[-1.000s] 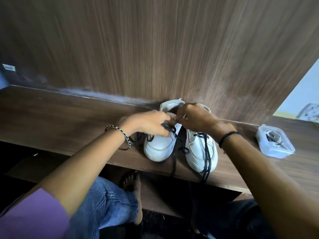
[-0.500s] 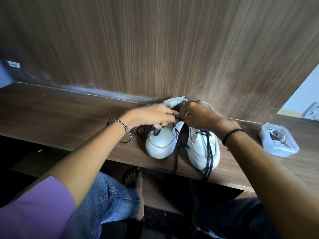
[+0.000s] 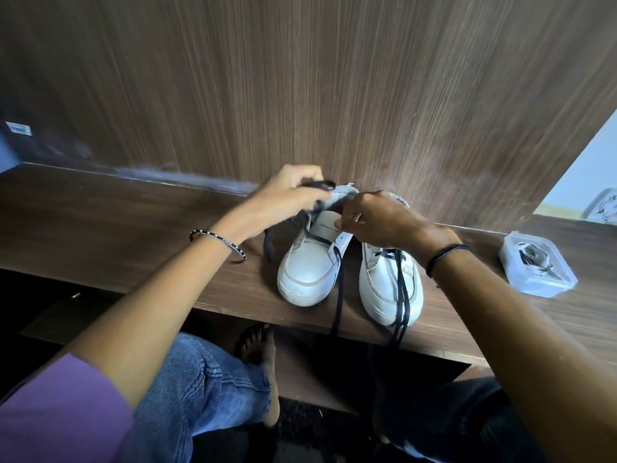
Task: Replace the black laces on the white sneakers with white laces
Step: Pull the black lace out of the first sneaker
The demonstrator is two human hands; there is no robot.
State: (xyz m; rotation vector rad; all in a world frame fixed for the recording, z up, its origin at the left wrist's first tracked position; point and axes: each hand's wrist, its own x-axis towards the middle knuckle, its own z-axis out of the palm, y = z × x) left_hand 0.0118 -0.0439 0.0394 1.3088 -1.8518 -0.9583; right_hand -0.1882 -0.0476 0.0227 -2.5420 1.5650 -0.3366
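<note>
On shelf [image 3: 133,235], left hand [image 3: 293,192] raised black lace [image 3: 319,185]; right hand [image 3: 384,222] pinches sneaker [image 3: 310,265].

Covered, cropped, unreadable

The right hand [image 3: 377,222] hides the rear of the right sneaker [image 3: 390,289] and the tongue top of the left sneaker [image 3: 310,269], which it grips. The left hand [image 3: 293,195] closes over part of the black lace [image 3: 320,185]. 2 lace ends vanish below the table [image 3: 133,228] edge. The container [image 3: 541,289] has blurred contents, the wall label [image 3: 18,129] is illegible, and a pale object [image 3: 604,205] is cropped at right.
</note>
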